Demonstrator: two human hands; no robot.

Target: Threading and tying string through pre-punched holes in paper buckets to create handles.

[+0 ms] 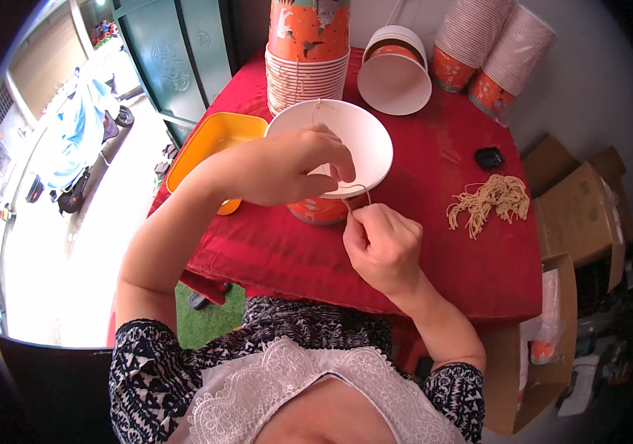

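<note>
A large paper bucket (367, 144), white inside and orange outside, stands on the red-covered table, tilted toward me. My left hand (287, 166) reaches over its mouth, thumb and fingers bent together at the beige string (364, 189) by the near rim. That string loops across to my right hand (383, 244), which is closed in a fist and pinches it just outside the rim. At the far rim, another bit of string (318, 109) shows. Part of the bucket's left side is hidden behind my left hand.
Behind stands a tall stack of orange buckets (307, 81), with white buckets (394, 81) lying beside it. Wrapped bucket stacks (472, 37) lean at the wall. A yellow tray (209, 137) sits left; a string bundle (490, 201) and small black object (489, 157) lie right, beyond them cardboard boxes (579, 214).
</note>
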